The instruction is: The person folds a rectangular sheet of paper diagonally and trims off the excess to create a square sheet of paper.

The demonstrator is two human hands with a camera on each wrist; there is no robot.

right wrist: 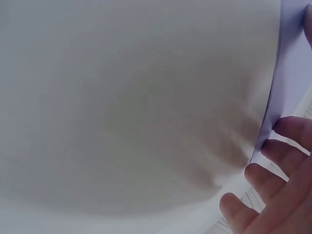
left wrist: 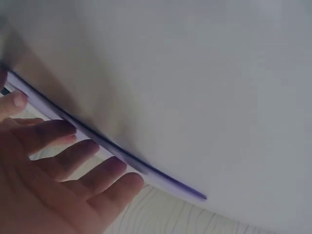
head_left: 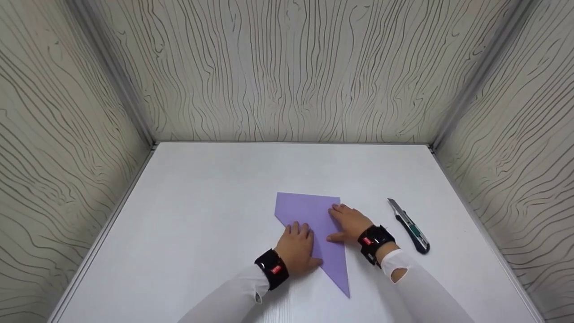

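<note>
A folded sheet of purple paper (head_left: 309,208) lies flat on the white table, its long point toward the near edge. My left hand (head_left: 296,251) rests on the slanted left edge, fingers fairly straight and thumb lower down on the sheet. On the right edge lies my right hand (head_left: 352,224), its fingertips near the upper right corner and its thumb spread across the paper. The left wrist view shows the purple paper's edge (left wrist: 170,181) beside the left fingers. In the right wrist view, the right fingers (right wrist: 280,153) touch or nearly touch the paper's edge.
To the right of the right hand lies a utility knife (head_left: 410,226) with its blade extended toward the back. The white table (head_left: 202,188) is bordered by wood-grain patterned walls (head_left: 287,72) at the back and both sides.
</note>
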